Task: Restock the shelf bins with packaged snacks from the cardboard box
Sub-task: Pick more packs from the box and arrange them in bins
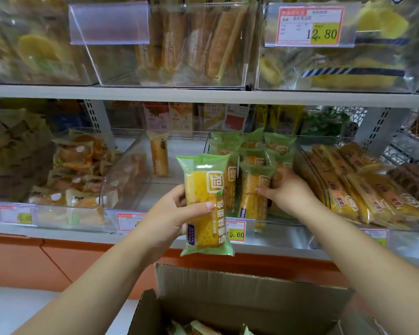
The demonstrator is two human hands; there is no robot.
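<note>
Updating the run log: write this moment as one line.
left hand: holds green bread pack | right hand: touches packs in bin | cardboard box: open below

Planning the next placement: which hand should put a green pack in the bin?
Left. The left hand grips a green pack before the bin; the right hand only touches the packs standing inside.
</note>
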